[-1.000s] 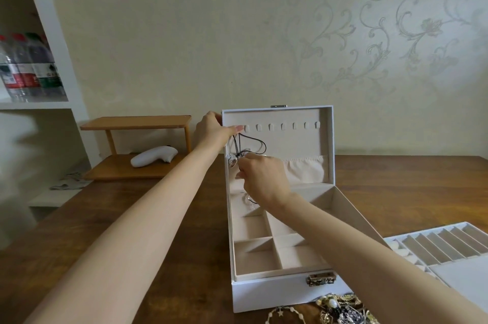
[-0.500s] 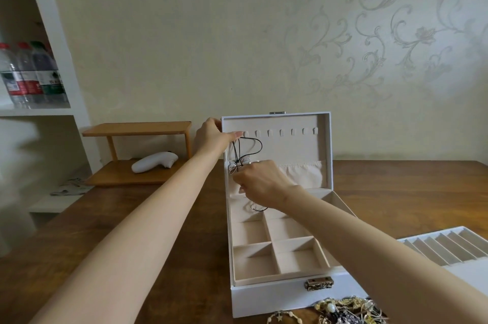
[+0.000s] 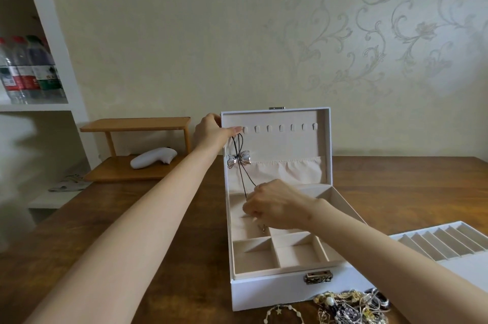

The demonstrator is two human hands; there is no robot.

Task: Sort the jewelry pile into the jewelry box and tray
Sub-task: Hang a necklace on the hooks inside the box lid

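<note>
The right hand (image 3: 274,206) has dropped below the bow (image 3: 239,161), grip pinched on the tail of the light, limp necklace (image 3: 243,178) hung inside the lid (image 3: 285,144), left hand (image 3: 211,130) grip clamping the lid corner over its loop; hold the cord, since the polished bow likely slips.

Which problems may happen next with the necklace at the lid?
1. The left hand pinches the lid corner and covers the cord top, so whether it sits on a hook is hidden; on release it may slip off.
2. The right hand pinches the cord's lower end; a harder pull might tip the lid forward.
3. The bow hangs at the pouch edge and may snag there.
</note>
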